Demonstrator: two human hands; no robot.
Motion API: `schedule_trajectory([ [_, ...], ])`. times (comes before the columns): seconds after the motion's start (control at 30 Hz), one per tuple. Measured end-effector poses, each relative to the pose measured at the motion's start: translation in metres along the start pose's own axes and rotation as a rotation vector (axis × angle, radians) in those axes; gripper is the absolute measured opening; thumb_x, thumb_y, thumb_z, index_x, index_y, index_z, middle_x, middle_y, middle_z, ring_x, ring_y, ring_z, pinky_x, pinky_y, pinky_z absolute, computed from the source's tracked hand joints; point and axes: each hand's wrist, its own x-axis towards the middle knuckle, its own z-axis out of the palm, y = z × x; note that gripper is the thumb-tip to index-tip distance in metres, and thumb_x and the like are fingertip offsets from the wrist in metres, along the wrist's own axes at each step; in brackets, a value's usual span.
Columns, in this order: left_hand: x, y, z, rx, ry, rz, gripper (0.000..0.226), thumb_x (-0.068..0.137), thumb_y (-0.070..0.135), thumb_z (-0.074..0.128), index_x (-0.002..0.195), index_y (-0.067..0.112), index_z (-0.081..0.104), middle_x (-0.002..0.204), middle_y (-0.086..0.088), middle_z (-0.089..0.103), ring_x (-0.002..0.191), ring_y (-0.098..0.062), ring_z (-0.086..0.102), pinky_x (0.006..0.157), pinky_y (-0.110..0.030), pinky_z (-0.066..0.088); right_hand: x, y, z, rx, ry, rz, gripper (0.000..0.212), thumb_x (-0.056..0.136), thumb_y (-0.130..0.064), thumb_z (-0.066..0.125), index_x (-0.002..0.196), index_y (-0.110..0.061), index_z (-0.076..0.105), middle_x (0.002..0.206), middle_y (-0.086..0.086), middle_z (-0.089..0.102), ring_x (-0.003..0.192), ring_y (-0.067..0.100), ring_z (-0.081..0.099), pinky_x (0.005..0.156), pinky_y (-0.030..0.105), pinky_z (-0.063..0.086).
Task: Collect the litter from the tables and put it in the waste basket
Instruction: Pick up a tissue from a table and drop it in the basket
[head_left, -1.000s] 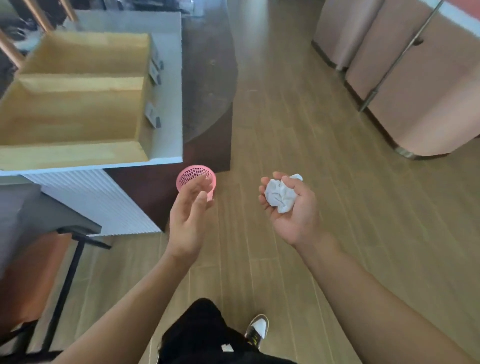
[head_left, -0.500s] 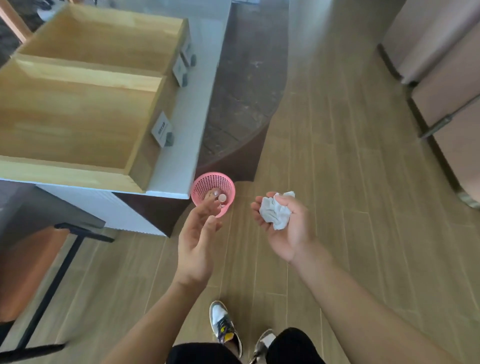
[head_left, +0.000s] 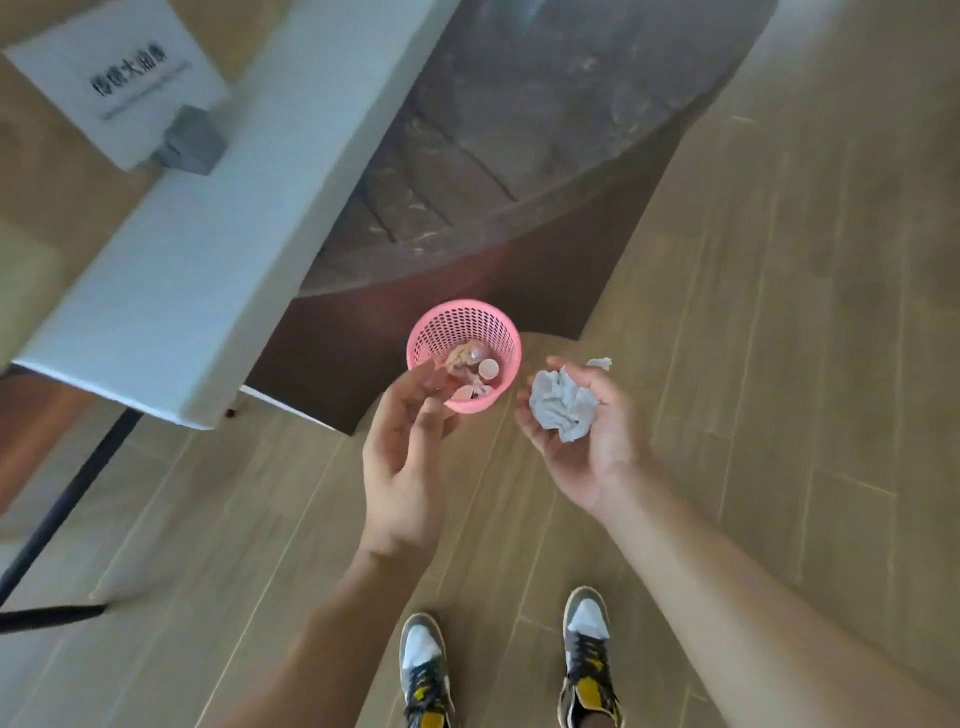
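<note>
A small pink mesh waste basket (head_left: 470, 327) stands on the wooden floor against a dark curved base, with several bits of litter inside it. My right hand (head_left: 584, 441) is palm up just right of the basket, its fingers curled round a crumpled white tissue (head_left: 562, 406). My left hand (head_left: 408, 457) hovers at the basket's near left rim, fingers relaxed and holding nothing; its fingertips overlap the rim in view.
A white table edge (head_left: 208, 270) with a black metal leg (head_left: 67, 499) juts in at the left, bearing a white label card (head_left: 117, 78). A dark curved platform (head_left: 519, 156) lies behind the basket. My two shoes (head_left: 426, 670) stand on the plank floor below.
I have stepped closer and tilted my head down, so the basket now looks larger and nearer. Both hands have come up to the basket; the tissue stays in my right hand.
</note>
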Motion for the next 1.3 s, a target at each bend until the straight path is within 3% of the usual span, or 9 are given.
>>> schedule_trajectory([
  [0.13, 0.024, -0.07, 0.015, 0.039, 0.053, -0.004, 0.035, 0.11, 0.02, 0.05, 0.117, 0.046, 0.071, 0.126, 0.008, 0.074, 0.121, -0.013, 0.07, 0.09, -0.02, 0.058, 0.063, 0.011, -0.039, -0.054, 0.01, 0.021, 0.031, 0.075, -0.024, 0.074, 0.103, -0.013, 0.066, 0.08, 0.001, 0.076, 0.073, 0.015, 0.076, 0.071, 0.034, 0.063],
  [0.4, 0.047, -0.179, 0.004, 0.136, 0.138, -0.052, 0.028, 0.105, 0.035, 0.05, 0.126, 0.031, 0.068, 0.127, 0.015, 0.072, 0.123, -0.009, 0.068, 0.091, -0.02, 0.058, 0.161, 0.064, -0.099, -0.115, 0.096, 0.129, 0.012, 0.094, -0.023, 0.067, 0.103, -0.016, 0.065, 0.09, 0.004, 0.075, 0.093, 0.025, 0.073, 0.087, 0.038, 0.064],
  [0.53, 0.057, -0.203, -0.008, 0.173, 0.174, -0.056, 0.025, 0.103, 0.037, 0.05, 0.121, 0.033, 0.068, 0.121, 0.021, 0.073, 0.117, -0.006, 0.069, 0.088, -0.018, 0.058, 0.205, 0.086, -0.103, -0.161, 0.145, 0.166, 0.02, 0.09, -0.029, 0.073, 0.108, -0.02, 0.07, 0.1, 0.002, 0.081, 0.093, 0.017, 0.08, 0.079, 0.035, 0.065],
  [0.67, 0.073, -0.207, -0.016, 0.2, 0.181, -0.032, 0.022, 0.102, 0.039, 0.052, 0.113, 0.049, 0.069, 0.119, 0.025, 0.072, 0.115, -0.004, 0.07, 0.085, -0.017, 0.058, 0.242, 0.09, -0.074, -0.335, 0.013, 0.115, 0.061, 0.059, -0.055, 0.082, 0.116, -0.043, 0.066, 0.114, -0.008, 0.077, 0.112, 0.015, 0.072, 0.091, 0.036, 0.061],
  [0.73, 0.081, -0.203, -0.019, 0.211, 0.178, -0.014, 0.027, 0.102, 0.038, 0.052, 0.107, 0.059, 0.069, 0.117, 0.026, 0.072, 0.114, -0.003, 0.07, 0.084, -0.017, 0.058, 0.257, 0.09, -0.061, -0.375, -0.013, 0.133, 0.059, 0.071, -0.064, 0.075, 0.125, -0.045, 0.061, 0.136, -0.002, 0.064, 0.124, 0.019, 0.063, 0.099, 0.038, 0.058],
  [0.8, 0.087, -0.198, -0.022, 0.22, 0.178, 0.003, 0.03, 0.103, 0.037, 0.052, 0.107, 0.062, 0.068, 0.117, 0.026, 0.072, 0.113, -0.004, 0.07, 0.085, -0.017, 0.058, 0.268, 0.089, -0.053, -0.33, -0.001, 0.175, 0.059, 0.09, -0.069, 0.06, 0.139, -0.036, 0.052, 0.141, 0.006, 0.057, 0.124, 0.024, 0.063, 0.091, 0.035, 0.06],
  [1.0, 0.094, -0.181, -0.023, 0.253, 0.2, 0.012, 0.031, 0.104, 0.038, 0.051, 0.106, 0.064, 0.067, 0.118, 0.029, 0.07, 0.113, -0.005, 0.07, 0.084, -0.017, 0.058, 0.254, 0.072, -0.04, -0.409, 0.023, 0.162, 0.035, 0.104, -0.063, 0.049, 0.119, -0.032, 0.058, 0.138, 0.007, 0.059, 0.11, 0.017, 0.062, 0.091, 0.033, 0.056],
  [1.13, 0.091, -0.162, -0.016, 0.229, 0.22, 0.004, 0.033, 0.111, 0.027, 0.052, 0.11, 0.057, 0.067, 0.116, 0.03, 0.071, 0.112, -0.001, 0.07, 0.085, -0.015, 0.057, 0.226, 0.057, -0.034, -0.465, 0.015, 0.045, 0.049, 0.107, -0.055, 0.048, 0.145, -0.023, 0.054, 0.138, 0.003, 0.063, 0.114, 0.014, 0.065, 0.084, 0.029, 0.058],
  [1.3, 0.07, -0.128, -0.007, 0.196, 0.241, -0.007, 0.028, 0.111, 0.02, 0.052, 0.118, 0.043, 0.066, 0.116, 0.027, 0.072, 0.112, -0.002, 0.07, 0.085, -0.018, 0.058, 0.177, 0.033, -0.023, -0.493, -0.004, -0.088, 0.043, 0.104, -0.045, 0.06, 0.14, -0.022, 0.061, 0.127, 0.001, 0.071, 0.103, 0.011, 0.075, 0.075, 0.025, 0.062],
])
